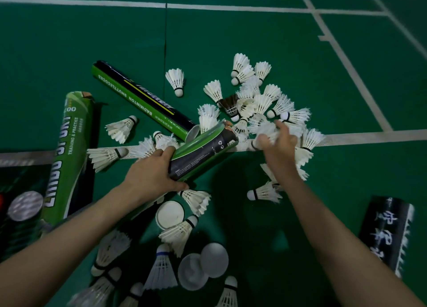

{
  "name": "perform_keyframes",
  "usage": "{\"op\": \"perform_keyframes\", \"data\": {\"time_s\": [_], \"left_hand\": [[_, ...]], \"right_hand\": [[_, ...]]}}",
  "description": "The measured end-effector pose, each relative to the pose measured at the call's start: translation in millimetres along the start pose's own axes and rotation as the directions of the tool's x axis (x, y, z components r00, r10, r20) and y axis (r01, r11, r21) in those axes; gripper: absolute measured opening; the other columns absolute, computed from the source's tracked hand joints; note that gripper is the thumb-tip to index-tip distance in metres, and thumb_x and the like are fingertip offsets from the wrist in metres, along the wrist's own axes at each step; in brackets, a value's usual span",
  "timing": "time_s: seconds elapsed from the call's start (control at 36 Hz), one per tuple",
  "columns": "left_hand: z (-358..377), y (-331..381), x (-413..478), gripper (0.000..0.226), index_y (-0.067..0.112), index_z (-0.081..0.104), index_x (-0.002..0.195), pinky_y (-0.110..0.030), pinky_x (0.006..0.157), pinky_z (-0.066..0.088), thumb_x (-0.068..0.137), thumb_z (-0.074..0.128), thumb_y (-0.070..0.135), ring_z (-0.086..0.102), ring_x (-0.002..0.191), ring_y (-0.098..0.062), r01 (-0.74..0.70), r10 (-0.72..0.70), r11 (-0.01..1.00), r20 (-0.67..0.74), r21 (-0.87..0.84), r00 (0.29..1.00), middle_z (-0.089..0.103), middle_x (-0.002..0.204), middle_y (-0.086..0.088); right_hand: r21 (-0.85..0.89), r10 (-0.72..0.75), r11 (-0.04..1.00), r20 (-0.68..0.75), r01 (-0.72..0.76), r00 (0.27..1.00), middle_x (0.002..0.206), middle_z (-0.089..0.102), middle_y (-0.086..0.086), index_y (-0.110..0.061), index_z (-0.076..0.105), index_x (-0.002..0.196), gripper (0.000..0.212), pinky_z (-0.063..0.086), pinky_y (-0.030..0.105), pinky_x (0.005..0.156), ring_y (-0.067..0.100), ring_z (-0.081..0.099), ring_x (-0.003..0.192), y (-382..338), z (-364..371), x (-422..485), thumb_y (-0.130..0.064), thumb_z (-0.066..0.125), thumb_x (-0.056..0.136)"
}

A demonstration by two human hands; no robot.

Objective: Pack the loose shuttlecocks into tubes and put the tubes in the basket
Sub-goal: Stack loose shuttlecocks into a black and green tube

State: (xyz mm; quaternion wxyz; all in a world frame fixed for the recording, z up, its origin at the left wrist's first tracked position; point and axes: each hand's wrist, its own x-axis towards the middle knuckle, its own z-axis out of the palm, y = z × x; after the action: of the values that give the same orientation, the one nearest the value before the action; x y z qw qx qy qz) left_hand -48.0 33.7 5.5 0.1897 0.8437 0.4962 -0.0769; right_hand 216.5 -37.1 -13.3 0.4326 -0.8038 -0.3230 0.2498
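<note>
While the left hand (pixel 154 170) held the open tube (pixel 203 151) near its base, fingers wrapped round it and its mouth tilted toward the heap of loose shuttlecocks (pixel 261 103) on the court floor (pixel 231 34) (presumably so the next could slide straight in), the right hand (pixel 279 145) reached into that heap, fingers curled about one shuttlecock (pixel 265 136), though blur left the grasp uncertain. A black-and-green tube (pixel 143 98) lay beside it. No basket was clearly visible; a dark shape (pixel 13 191) at the lower left was cut off.
</note>
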Motion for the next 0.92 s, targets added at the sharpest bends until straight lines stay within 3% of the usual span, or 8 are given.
{"op": "perform_keyframes", "data": {"time_s": [0.08,0.17,0.28,0.39,0.56,0.75,0.83,0.92], "left_hand": [[1.2,4.6,-0.9,0.096,0.025,0.028,0.137,-0.035,0.078,0.05,0.063,0.07,0.068,0.057,0.098,-0.025,-0.047,0.047,0.999,0.012,0.001,0.999,0.053,0.114,-0.002],[2.1,12.2,-2.0,0.099,0.027,0.024,0.141,-0.033,0.079,0.049,0.064,0.069,0.068,0.056,0.101,-0.023,-0.094,0.094,0.996,0.012,-0.001,0.996,0.052,0.119,0.0],[1.2,20.0,-3.1,0.1,0.027,0.023,0.142,-0.034,0.081,0.049,0.064,0.068,0.069,0.056,0.102,-0.021,-0.143,0.143,0.99,0.005,-0.022,0.99,0.052,0.122,0.001],[-1.6,21.0,-7.2,0.099,0.027,0.023,0.143,-0.032,0.079,0.048,0.065,0.07,0.066,0.055,0.1,-0.019,-0.177,0.176,0.983,-0.026,-0.057,0.984,0.051,0.122,0.002],[-4.1,17.7,-10.3,0.098,0.029,0.025,0.143,-0.03,0.077,0.045,0.065,0.071,0.065,0.054,0.1,-0.018,-0.203,0.198,0.975,-0.061,-0.091,0.978,0.052,0.121,0.004],[1.3,12.2,-9.5,0.097,0.028,0.027,0.141,-0.031,0.078,0.046,0.064,0.069,0.069,0.054,0.101,-0.018,-0.166,0.164,0.981,-0.028,-0.096,0.986,0.054,0.119,0.002],[3.1,9.3,-8.2,0.097,0.028,0.027,0.141,-0.03,0.077,0.047,0.064,0.07,0.068,0.054,0.099,-0.019,-0.132,0.131,0.985,-0.014,-0.109,0.991,0.054,0.118,0.002],[1.9,5.9,-4.0,0.095,0.028,0.029,0.14,-0.031,0.077,0.048,0.063,0.07,0.067,0.055,0.097,-0.02,-0.088,0.085,0.99,-0.026,-0.111,0.996,0.054,0.115,0.001]], "right_hand": [[0.28,0.114,0.952,0.05,-0.124,0.992,0.13,0.03,0.004,-0.024,0.038,0.137,0.043,0.046,0.04,0.096,0.01,0.05,0.088,-12.5,-17.2,5.8,-0.024,0.046,0.095],[0.424,0.151,0.879,0.183,-0.217,0.971,0.131,0.034,0.0,-0.021,0.039,0.133,0.035,0.046,0.047,0.1,0.017,0.049,0.104,-19.7,-19.0,5.9,-0.022,0.041,0.098],[0.3,0.067,0.946,0.194,-0.124,0.979,0.145,0.036,0.001,-0.031,0.042,0.134,0.041,0.037,0.043,0.103,0.018,0.037,0.129,-20.1,-17.1,-3.9,-0.037,0.042,0.093],[0.235,0.063,0.965,0.233,-0.119,0.971,0.15,0.033,-0.002,-0.024,0.033,0.145,0.048,0.023,0.029,0.101,0.007,0.03,0.126,-19.5,-13.4,-6.9,-0.036,0.036,0.099],[0.19,-0.066,0.982,0.32,0.004,0.945,0.151,0.036,-0.001,-0.041,0.037,0.14,0.054,0.026,0.042,0.111,0.018,0.034,0.136,-28.5,-11.4,-11.1,-0.051,0.028,0.088],[0.205,-0.023,0.975,0.486,-0.089,0.874,0.152,0.034,0.001,-0.044,0.036,0.141,0.057,0.013,0.043,0.113,0.019,0.025,0.141,-32.5,5.7,-19.1,-0.064,0.014,0.092],[0.212,0.0,0.968,0.524,-0.13,0.851,0.149,0.039,-0.001,-0.045,0.04,0.139,0.061,0.014,0.046,0.117,0.018,0.03,0.139,-26.4,16.2,-9.2,-0.07,0.017,0.088],[0.146,0.029,0.983,0.481,-0.113,0.876,0.144,0.043,0.002,-0.036,0.043,0.14,0.057,0.023,0.037,0.112,0.019,0.037,0.133,-25.6,29.2,6.9,-0.061,0.017,0.096]]}}
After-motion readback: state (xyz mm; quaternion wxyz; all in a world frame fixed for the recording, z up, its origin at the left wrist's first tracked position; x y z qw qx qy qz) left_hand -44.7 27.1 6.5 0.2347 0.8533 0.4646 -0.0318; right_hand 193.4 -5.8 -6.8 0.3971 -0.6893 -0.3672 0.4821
